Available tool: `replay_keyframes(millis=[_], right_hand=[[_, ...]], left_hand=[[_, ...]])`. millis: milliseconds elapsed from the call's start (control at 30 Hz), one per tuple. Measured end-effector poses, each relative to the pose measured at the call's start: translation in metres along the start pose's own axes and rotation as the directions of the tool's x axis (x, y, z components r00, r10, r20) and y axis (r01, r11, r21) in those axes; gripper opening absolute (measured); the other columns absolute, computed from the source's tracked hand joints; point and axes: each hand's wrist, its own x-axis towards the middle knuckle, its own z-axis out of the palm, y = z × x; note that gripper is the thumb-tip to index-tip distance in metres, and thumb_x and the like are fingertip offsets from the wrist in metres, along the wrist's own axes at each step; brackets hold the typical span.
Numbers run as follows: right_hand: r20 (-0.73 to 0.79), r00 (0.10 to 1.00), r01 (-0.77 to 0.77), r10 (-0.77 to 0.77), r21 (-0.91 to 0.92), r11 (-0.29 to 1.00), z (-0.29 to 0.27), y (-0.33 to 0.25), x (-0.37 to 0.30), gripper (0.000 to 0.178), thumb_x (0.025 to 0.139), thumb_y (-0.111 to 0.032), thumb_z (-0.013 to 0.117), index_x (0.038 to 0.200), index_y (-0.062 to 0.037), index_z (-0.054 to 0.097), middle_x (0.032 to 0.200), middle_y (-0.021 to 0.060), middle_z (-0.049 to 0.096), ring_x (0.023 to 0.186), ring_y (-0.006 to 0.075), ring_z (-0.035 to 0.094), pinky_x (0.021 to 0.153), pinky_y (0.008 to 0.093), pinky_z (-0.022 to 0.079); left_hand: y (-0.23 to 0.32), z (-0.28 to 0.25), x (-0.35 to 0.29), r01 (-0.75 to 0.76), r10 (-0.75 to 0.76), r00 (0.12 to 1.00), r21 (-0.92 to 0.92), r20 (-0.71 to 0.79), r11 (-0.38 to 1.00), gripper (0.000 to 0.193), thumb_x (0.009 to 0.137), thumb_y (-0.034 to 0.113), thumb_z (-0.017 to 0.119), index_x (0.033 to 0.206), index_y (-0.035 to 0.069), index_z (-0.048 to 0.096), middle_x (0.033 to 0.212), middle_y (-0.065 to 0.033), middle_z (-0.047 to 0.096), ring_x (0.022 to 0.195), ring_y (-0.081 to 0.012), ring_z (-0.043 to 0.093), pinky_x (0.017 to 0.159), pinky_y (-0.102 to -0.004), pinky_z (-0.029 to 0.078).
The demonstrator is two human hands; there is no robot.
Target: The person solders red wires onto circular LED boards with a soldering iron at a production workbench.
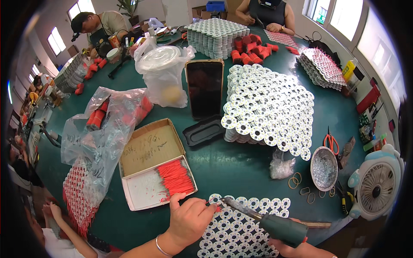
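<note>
A panel of round white circuit boards (232, 237) lies in front of me on the table. My left hand (189, 217), a bracelet on its wrist, is closed at the panel's far left corner, thumb and index finger pinching thin red wires (218, 209). My right hand (284, 248) is wrapped round the dark green handle of a soldering iron (282, 229), which hides part of the fingers. The iron's tip reaches the panel's far edge, close to the left fingertips. Just beyond my left hand, an open cardboard box (140, 195) holds a bundle of short red wires (175, 176).
A tall stack of circuit-board panels (269, 105) stands beyond, beside a phone (204, 88) and a black tray (206, 130). To the right are a bowl of shiny bits (324, 168), red-handled pliers (331, 142) and a fan (377, 189). A plastic bag (103, 129) lies left. Other people sit around.
</note>
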Motion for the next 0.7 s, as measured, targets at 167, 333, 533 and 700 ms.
replay_keyframes(millis=[167, 333, 533, 700], right_hand=[[0.003, 0.977, -0.213, 0.214, 0.114, 0.97, -0.005, -0.003, -0.016, 0.019, 0.073, -0.008, 0.062, 0.09, -0.001, 0.061, 0.075, 0.0117, 0.06, 0.067, 0.0263, 0.058, 0.061, 0.0358, 0.046], [0.037, 0.959, -0.284, 0.282, 0.068, 0.956, -0.004, -0.006, -0.025, 0.015, 0.078, -0.012, 0.059, 0.087, -0.0006, 0.059, 0.071, 0.0106, 0.058, 0.064, 0.0224, 0.056, 0.059, 0.035, 0.045], [0.025, 0.953, -0.299, 0.301, 0.226, 0.927, 0.004, -0.01, -0.031, 0.022, 0.077, -0.01, 0.06, 0.097, -0.0005, 0.058, 0.082, 0.0098, 0.06, 0.068, 0.0216, 0.057, 0.063, 0.0347, 0.046], [0.012, 0.929, -0.361, 0.37, 0.245, 0.9, 0.013, 0.008, -0.044, 0.03, 0.074, -0.008, 0.063, 0.102, 0.0014, 0.055, 0.094, 0.0111, 0.06, 0.081, 0.0218, 0.058, 0.072, 0.034, 0.046]], left_hand=[[-0.002, -0.001, 0.0, 0.006, -0.006, 1.0, -0.022, 0.018, 1.0, 0.014, 0.065, 0.008, 0.065, 0.079, 0.011, 0.065, 0.07, 0.0014, 0.054, 0.074, -0.015, 0.057, 0.079, -0.0367, 0.033], [0.005, -0.013, 0.0, 0.049, -0.049, 0.998, 0.0, -0.04, 0.999, 0.014, 0.066, 0.007, 0.065, 0.079, 0.013, 0.066, 0.074, 0.0021, 0.058, 0.081, -0.0164, 0.057, 0.08, -0.036, 0.033], [0.012, -0.012, -0.018, 0.072, -0.071, 0.997, 0.065, -0.019, 0.995, 0.011, 0.066, 0.012, 0.068, 0.076, 0.015, 0.066, 0.066, 0.0039, 0.049, 0.077, -0.014, 0.055, 0.084, -0.0415, 0.027], [0.01, -0.009, -0.018, 0.067, -0.066, 0.997, 0.038, -0.034, 0.997, 0.011, 0.065, 0.012, 0.069, 0.076, 0.016, 0.066, 0.065, 0.0034, 0.047, 0.075, -0.0133, 0.054, 0.084, -0.0419, 0.027]])
